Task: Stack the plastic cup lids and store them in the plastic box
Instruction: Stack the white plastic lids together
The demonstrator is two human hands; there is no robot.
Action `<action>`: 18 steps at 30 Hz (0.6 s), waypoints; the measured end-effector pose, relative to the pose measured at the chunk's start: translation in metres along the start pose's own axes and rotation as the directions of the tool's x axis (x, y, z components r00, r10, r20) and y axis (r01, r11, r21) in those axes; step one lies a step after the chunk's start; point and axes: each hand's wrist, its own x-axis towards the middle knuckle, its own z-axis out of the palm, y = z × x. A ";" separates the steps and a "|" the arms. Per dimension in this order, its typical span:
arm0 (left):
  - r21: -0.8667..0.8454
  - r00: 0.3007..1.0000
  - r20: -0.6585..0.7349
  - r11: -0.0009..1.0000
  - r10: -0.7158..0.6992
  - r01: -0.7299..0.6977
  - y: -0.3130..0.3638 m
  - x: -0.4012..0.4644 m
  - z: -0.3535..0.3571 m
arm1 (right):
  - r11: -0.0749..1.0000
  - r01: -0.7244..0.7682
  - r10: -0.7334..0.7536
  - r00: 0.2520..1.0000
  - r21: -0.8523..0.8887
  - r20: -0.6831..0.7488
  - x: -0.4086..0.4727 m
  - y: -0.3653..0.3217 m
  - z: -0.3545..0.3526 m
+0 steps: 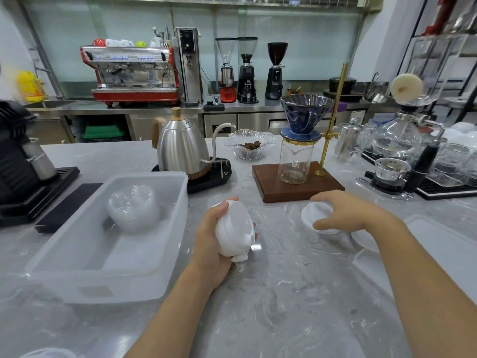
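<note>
While the left hand [216,244] grips the lid stack [233,228], the right hand [346,211] pinches a lid [316,215] at three o'clock; seat it squarely, rims aligned.

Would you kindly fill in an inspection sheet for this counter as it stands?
Surface: grey marble counter.
Job's things: translucent plastic box holds clear lids; white lid stack in hand; white lid and another white lid on the counter.
Clutter: kettle, glass bowl, pour-over stand, box cover.
Grips: left hand holds the stack; right hand grasps the single lid.
Cables: nothing seen.
Surroundings: espresso machine, grinders.
</note>
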 end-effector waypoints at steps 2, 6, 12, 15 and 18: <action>0.000 1.000 0.003 1.000 -0.017 0.017 0.001 -0.001 0.000 | 1.000 -0.010 0.010 1.000 0.000 -0.001 0.003 0.001 0.005; -0.011 1.000 -0.017 1.000 -0.010 0.009 0.001 -0.001 0.001 | 0.998 -0.026 0.030 0.997 0.049 -0.070 0.007 0.003 0.011; -0.034 1.000 -0.009 0.999 -0.021 0.021 0.002 -0.002 0.002 | 0.965 0.072 -0.009 0.971 0.254 -0.241 0.003 -0.011 0.006; -0.053 1.000 -0.007 0.998 -0.027 0.027 0.003 -0.003 0.003 | 0.917 0.162 -0.044 0.950 0.365 -0.309 -0.002 -0.024 0.003; -0.051 0.999 0.015 0.998 -0.031 0.032 0.004 -0.005 0.004 | 0.848 0.244 -0.067 0.930 0.471 -0.361 -0.007 -0.037 0.002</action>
